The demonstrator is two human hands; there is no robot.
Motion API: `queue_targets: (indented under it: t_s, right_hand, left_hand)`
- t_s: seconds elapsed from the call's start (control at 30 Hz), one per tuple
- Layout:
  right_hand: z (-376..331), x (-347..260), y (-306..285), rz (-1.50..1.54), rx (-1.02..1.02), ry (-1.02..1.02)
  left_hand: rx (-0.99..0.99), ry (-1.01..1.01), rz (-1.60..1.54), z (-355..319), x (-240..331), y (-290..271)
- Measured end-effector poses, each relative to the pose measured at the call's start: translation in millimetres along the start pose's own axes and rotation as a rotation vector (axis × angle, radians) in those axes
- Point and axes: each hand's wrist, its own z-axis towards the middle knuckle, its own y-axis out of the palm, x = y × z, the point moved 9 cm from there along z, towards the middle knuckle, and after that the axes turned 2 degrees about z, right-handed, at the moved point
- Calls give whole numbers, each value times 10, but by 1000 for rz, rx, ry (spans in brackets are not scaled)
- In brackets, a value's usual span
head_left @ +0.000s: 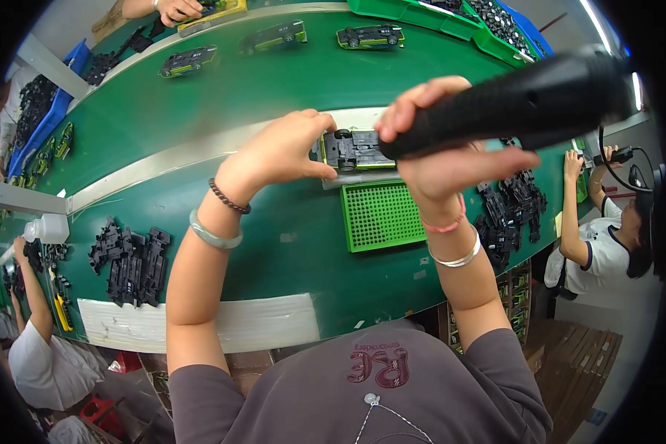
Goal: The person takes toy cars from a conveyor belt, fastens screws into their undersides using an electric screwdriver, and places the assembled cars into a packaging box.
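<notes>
In front of me a toy car point(359, 150) lies upside down, its black chassis facing up and a yellow-green body edge showing. It sits on a pale support point(340, 180) just beyond a green perforated tray point(381, 214). My left hand point(292, 148) grips the car's left end between thumb and fingers. Wrapped around a black power screwdriver point(522, 100), my right hand point(440, 159) is just above the car's right end. The tool slants up to the right. Its tip is hidden, so I cannot tell whether it touches the car.
Black chassis parts are piled on the green table at left point(133, 263) and right point(507, 211). Across a metal rail point(133, 169), several upturned cars point(370, 35) lie on a green surface. Blue bins point(48, 126) and green bins point(422, 16) stand farther off. Co-workers sit on both sides.
</notes>
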Motion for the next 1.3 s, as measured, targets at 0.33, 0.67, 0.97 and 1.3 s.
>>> queue_targets:
  t_s: [0.33,0.67,0.97,1.3]
  right_hand:
    - [27,523,53,-272,-41,152]
    - [99,383,8,-146,8,106]
    - [75,310,21,-90,18,91]
    - [88,329,103,-162,-14,91]
  left_hand:
    - [-11,-23,-39,0,-43,18]
    - [171,55,-88,13,156,-288]
    - [173,71,-296,62,143,-227]
    - [156,69,-279,47,85,-203]
